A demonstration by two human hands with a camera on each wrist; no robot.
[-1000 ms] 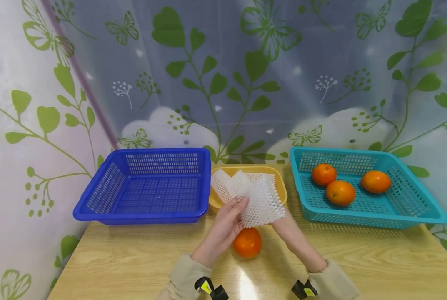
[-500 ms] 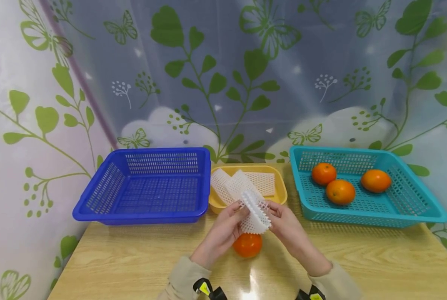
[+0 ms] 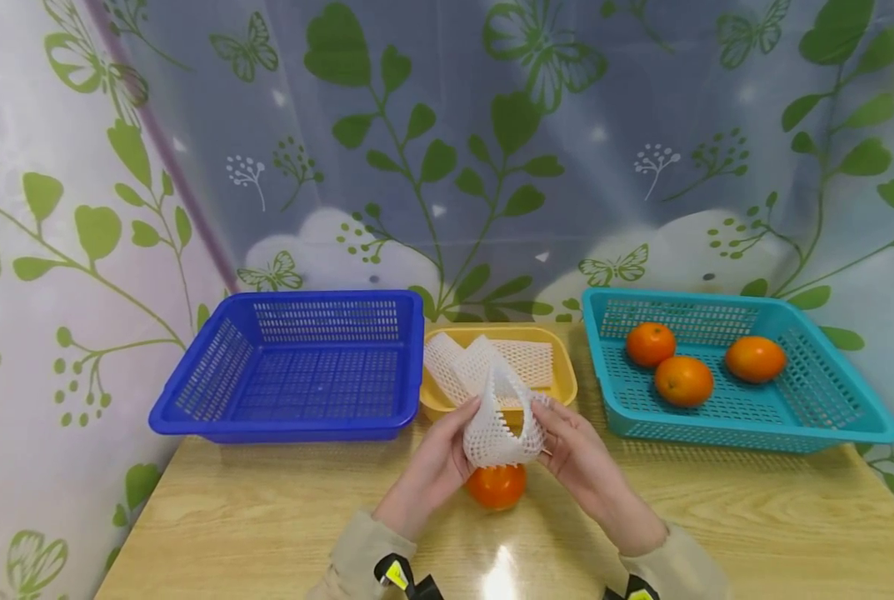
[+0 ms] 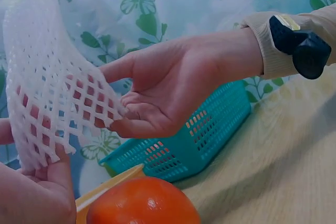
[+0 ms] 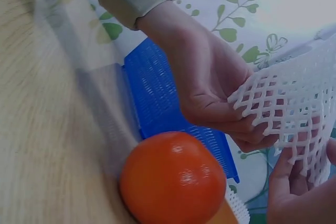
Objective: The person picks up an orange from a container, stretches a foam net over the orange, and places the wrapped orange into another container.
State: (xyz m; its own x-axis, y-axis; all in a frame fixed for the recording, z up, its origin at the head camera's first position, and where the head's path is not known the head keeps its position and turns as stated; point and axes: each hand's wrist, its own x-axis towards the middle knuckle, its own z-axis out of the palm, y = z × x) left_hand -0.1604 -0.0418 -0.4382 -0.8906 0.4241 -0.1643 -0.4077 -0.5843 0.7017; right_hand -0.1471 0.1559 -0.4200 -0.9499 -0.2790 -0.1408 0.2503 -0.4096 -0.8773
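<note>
A white foam net sleeve [image 3: 495, 442] is held up between both hands, its top spread into an opening. My left hand [image 3: 437, 462] grips its left side, thumb near the rim and fingers beneath the mesh. On the other side my right hand [image 3: 585, 471] pinches the edge, as the left wrist view also shows with that hand's fingers [image 4: 144, 121] at the mesh. Just below the sleeve an orange [image 3: 497, 487] sits on the table, its top hidden behind the net in the head view. The right wrist view shows the same orange [image 5: 173, 179] apart from the hands.
Behind the hands stands a yellow basket [image 3: 564, 367] holding more white foam nets [image 3: 454, 367]. To the left is a blue basket [image 3: 289, 433] with a bare floor. A teal basket [image 3: 754, 437] at right holds three oranges [image 3: 684, 382]. Everything rests on a wooden table [image 3: 267, 517].
The right hand has come out from behind the net to its right edge. The net has gone from flat to spread open between both hands. The orange on the table has stayed put.
</note>
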